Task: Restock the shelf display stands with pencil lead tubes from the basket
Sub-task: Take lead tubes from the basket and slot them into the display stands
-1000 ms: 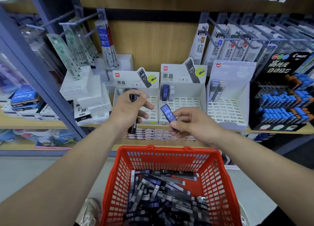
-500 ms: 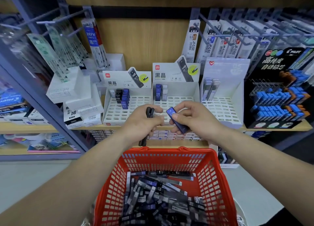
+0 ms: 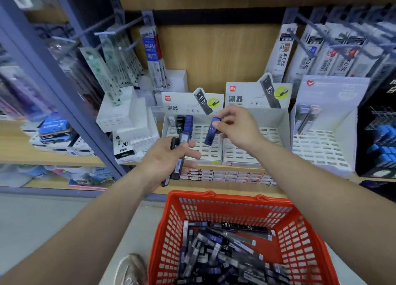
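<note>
Pencil lead tube (image 3: 212, 131), a blue one, is pinched near its top by the right hand (image 3: 237, 130) between thumb and fingertips, hanging tilted above the slotted floor of the left display stand (image 3: 205, 154), near that stand's right edge. The left hand (image 3: 169, 156) grips a small bundle of black tubes (image 3: 179, 162), two or three as far as I can tell, just in front of the same stand's front-left corner. I judge the restocking to be at an early stage: only a handful of tubes stand in place, most slots are unfilled, and a basketful is left to go up. In the left display stand a short cluster of black and blue tubes (image 3: 183, 124) stands upright at the back-left corner, the other slots bare. The middle display stand (image 3: 242, 156) shows bare slots along its front; its back row is hidden behind the right hand. The right display stand (image 3: 317, 147) holds a few pale tubes (image 3: 306, 117) in its back-left corner. All three sit along the front edge of the shelf (image 3: 368, 179). Below it the red basket (image 3: 214, 197) carries a loose heap of dark tubes (image 3: 225, 252) over its bottom
</note>
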{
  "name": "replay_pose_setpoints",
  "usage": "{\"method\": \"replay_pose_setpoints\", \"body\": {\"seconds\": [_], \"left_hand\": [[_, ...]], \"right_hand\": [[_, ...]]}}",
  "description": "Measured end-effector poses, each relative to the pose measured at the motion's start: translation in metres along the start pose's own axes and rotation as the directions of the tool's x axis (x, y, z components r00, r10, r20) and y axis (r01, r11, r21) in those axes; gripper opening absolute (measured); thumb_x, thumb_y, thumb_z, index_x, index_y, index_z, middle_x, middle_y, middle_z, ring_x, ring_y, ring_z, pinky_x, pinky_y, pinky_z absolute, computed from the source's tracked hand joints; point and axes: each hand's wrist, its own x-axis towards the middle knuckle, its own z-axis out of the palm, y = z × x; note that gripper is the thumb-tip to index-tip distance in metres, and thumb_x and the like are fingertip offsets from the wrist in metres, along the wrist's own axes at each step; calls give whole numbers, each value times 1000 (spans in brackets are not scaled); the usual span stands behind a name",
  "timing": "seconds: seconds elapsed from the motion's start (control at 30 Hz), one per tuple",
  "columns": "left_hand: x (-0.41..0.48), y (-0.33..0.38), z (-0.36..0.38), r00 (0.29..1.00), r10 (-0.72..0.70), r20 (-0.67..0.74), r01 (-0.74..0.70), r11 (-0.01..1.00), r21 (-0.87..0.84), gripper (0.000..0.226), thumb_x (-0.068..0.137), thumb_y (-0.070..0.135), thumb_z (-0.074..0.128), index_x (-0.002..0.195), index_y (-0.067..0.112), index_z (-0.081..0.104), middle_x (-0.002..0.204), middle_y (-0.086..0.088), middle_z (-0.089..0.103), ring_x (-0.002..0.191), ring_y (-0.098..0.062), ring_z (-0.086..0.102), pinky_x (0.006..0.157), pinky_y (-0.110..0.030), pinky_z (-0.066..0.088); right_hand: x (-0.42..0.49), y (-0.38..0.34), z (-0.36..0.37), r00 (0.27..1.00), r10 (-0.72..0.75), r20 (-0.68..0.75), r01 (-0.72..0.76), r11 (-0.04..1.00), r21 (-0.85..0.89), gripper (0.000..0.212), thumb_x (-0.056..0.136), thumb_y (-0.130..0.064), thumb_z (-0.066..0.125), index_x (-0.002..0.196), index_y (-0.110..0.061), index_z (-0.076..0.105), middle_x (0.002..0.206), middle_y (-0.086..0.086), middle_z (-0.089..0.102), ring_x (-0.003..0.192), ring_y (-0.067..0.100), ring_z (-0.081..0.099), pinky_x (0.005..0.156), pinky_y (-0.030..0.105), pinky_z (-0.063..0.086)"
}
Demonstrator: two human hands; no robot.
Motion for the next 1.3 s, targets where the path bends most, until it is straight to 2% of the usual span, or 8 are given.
{"method": "replay_pose_setpoints", "body": {"seconds": [0.07, 0.23, 0.33, 0.5, 0.83, 0.97, 1.1, 1.3], "left_hand": [[-3, -1, -12, 999, -8, -31, 8, 1000, 0, 23, 108, 31, 46, 109, 20, 66, 93, 0, 80, 73, -17, 75, 65, -29, 61], [-8, -4, -33, 995, 25, -98, -26, 1000, -7, 23, 108, 31, 45, 112, 22, 65, 90, -3, 79, 66, -16, 71, 61, -29, 58], [-8, -6, -39, 992, 53, -119, -54, 999, -5, 24, 109, 29, 43, 114, 18, 64, 87, -3, 78, 62, -14, 67, 57, -26, 55], [-10, -7, -41, 991, 50, -123, -54, 998, -25, 21, 109, 27, 45, 114, 17, 63, 86, -1, 79, 61, -12, 67, 56, -23, 53], [-15, -1, -39, 991, 53, -121, -58, 998, -39, 16, 108, 18, 47, 113, 14, 62, 84, 2, 78, 62, -10, 68, 55, -20, 53], [-15, 2, -34, 994, 57, -89, -59, 998, -21, 16, 108, 20, 49, 112, 14, 63, 86, 2, 79, 64, -10, 70, 57, -19, 53], [-18, 7, -14, 996, 93, 1, -93, 995, 31, 14, 106, 22, 52, 108, 16, 65, 86, 1, 79, 65, -12, 70, 60, -24, 55], [-33, 13, 35, 961, 108, 255, -152, 975, 163, 18, 107, 17, 49, 113, 8, 64, 90, -1, 78, 62, -11, 67, 60, -21, 55]], "right_hand": [[9, 3, 25, 1000, -21, 1, 21, 998, -63, 10, 88, -10, 75, 89, -16, 66, 85, 11, 72, 81, 27, 71, 75, 38, 59], [18, 15, 59, 995, -73, -67, 62, 986, -158, 17, 85, -11, 78, 80, -22, 65, 74, -10, 66, 69, 4, 63, 57, 3, 40], [18, 21, 66, 993, -111, -43, 99, 971, -216, 14, 85, -10, 78, 83, -20, 68, 75, -9, 65, 70, 4, 61, 59, 1, 39], [21, 23, 71, 980, -188, 70, 201, 917, -343, 16, 89, -14, 74, 89, -27, 66, 74, -18, 62, 68, -3, 58, 63, 9, 41], [16, 23, 82, 969, -205, 135, 245, 835, -493, 7, 88, -21, 75, 94, -21, 71, 75, -11, 62, 78, 16, 62, 78, 35, 55], [-2, 7, 67, 977, -195, 85, 213, 882, -420, 6, 92, -30, 71, 92, -24, 71, 77, -10, 69, 74, 11, 65, 73, 32, 55], [-38, -24, 36, 976, -118, 184, 125, 992, -29, 16, 100, -27, 59, 91, -25, 71, 73, 0, 72, 60, 13, 66, 59, 29, 54], [-81, -42, -16, 969, 20, 245, -16, 1000, -21, 29, 95, -43, 64, 79, -20, 67, 57, 0, 58, 47, 16, 52, 49, 29, 47]]}}
